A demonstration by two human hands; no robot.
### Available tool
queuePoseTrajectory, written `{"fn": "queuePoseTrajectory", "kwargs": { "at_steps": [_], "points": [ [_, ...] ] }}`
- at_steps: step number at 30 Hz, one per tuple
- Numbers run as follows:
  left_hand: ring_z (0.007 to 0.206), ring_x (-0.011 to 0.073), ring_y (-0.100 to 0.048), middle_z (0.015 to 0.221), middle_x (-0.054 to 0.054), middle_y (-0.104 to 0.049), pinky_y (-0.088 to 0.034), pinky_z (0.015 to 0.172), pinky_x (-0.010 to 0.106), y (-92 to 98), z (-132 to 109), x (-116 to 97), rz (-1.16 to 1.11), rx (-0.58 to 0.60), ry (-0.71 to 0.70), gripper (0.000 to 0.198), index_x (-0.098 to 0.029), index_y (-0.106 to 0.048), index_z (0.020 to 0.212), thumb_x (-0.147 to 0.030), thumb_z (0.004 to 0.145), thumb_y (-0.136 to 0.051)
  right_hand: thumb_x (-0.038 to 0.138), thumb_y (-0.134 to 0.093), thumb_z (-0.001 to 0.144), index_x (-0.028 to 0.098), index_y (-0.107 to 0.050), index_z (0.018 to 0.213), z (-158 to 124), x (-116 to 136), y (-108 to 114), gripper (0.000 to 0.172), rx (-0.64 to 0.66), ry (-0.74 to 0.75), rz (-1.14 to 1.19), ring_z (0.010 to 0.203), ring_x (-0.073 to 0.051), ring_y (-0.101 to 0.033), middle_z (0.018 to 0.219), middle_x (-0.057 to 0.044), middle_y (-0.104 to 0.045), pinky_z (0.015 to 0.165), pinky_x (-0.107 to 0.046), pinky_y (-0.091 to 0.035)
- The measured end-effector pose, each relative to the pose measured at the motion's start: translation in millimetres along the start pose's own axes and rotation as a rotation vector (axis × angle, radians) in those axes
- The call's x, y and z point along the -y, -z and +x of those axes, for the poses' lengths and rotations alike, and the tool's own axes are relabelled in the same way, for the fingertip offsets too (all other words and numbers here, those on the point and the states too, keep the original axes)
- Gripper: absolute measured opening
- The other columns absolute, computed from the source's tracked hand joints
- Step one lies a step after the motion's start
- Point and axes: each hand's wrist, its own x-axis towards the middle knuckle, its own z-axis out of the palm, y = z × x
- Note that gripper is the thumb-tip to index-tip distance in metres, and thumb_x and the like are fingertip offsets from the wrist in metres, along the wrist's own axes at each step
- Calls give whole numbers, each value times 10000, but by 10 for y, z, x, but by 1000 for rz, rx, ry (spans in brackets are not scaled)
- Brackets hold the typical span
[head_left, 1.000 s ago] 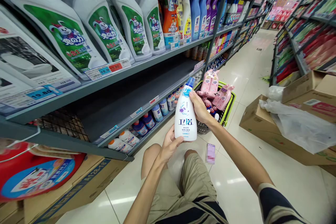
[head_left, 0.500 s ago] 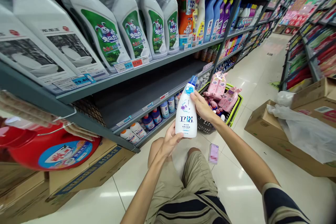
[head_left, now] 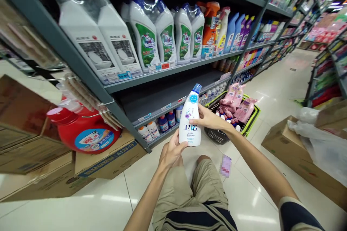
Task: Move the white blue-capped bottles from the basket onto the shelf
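Note:
I hold a white bottle with a blue cap (head_left: 190,120) upright in front of the shelves. My left hand (head_left: 171,151) cups its base from below, fingers curled onto it. My right hand (head_left: 208,118) wraps its middle from the right side. Behind the bottle, a green-rimmed shopping basket (head_left: 251,122) on the floor holds several pink refill pouches (head_left: 236,98) and small bottles.
A grey shelf unit (head_left: 173,70) at left carries white and green cleaner bottles (head_left: 151,34); small bottles stand on its lowest shelf. A red detergent jug (head_left: 84,133) rests on cardboard boxes (head_left: 108,158) at left. Cardboard boxes with a plastic bag (head_left: 311,140) stand at right. A small pink item (head_left: 225,166) lies on the tiled floor.
The view has swung left, bringing the red jug and boxes further into frame. My right hand slid from the bottle's neck to its middle; the bottle tilted slightly.

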Motion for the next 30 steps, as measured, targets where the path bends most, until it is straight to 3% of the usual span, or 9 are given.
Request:
{"fn": "queuePoseTrajectory", "kwargs": {
  "at_steps": [3,9,14,18,25,30],
  "points": [
    [1314,352,-666,1501,151,-651,-596,1050,476,232,-73,-4,4,-90,-46,816,-249,-503,1552,-359,825,-859,432,-935,785,226,-585,1357,150,-205,-226,701,114,-53,-60,1214,-292,-715,1354,-96,-721,1010,-452,-642],
    [1427,340,-590,1539,122,-629,-475,1205,484,900,-94,-77,122,-214,-117,787,-244,-551,1495,-284,781,-878,420,-921,795,238,-570,1399,607,-682,-679,723,187,1,-6,1234,-295,-719,1371,-101,-717,1008,-460,-646],
    [1455,339,-563,1537,141,-628,-445,1232,497,1344,61,-299,264,-290,-163,702,-208,-590,1447,-331,812,-863,366,-930,773,220,-593,1355,1109,-786,-842,689,198,85,-34,1209,-309,-728,1348,-114,-723,1011,-467,-637],
    [1471,290,-557,1562,137,-605,-414,1263,448,1568,308,-579,428,-399,-289,607,-201,-580,1458,-374,915,-788,377,-905,789,229,-606,1330,1604,-748,-905,636,216,195,-27,1221,-304,-716,1344,-91,-719,1087,-482,-590],
    [1452,288,-578,1560,119,-614,-418,1268,450,1877,803,-1126,754,-405,-364,600,-216,-564,1496,-377,946,-745,397,-880,799,233,-614,1343,2335,-802,-931,627,187,297,-129,1220,-311,-695,1314,-69,-726,1100,-463,-555],
    [1401,299,-623,1480,126,-676,-468,1236,481,2077,1040,-1249,813,-414,-348,477,-189,-622,1400,-344,956,-706,373,-865,810,220,-607,1360,2658,-994,-927,626,189,337,-185,1242,-313,-675,1327,-74,-715,1111,-448,-536]
  ]
}}
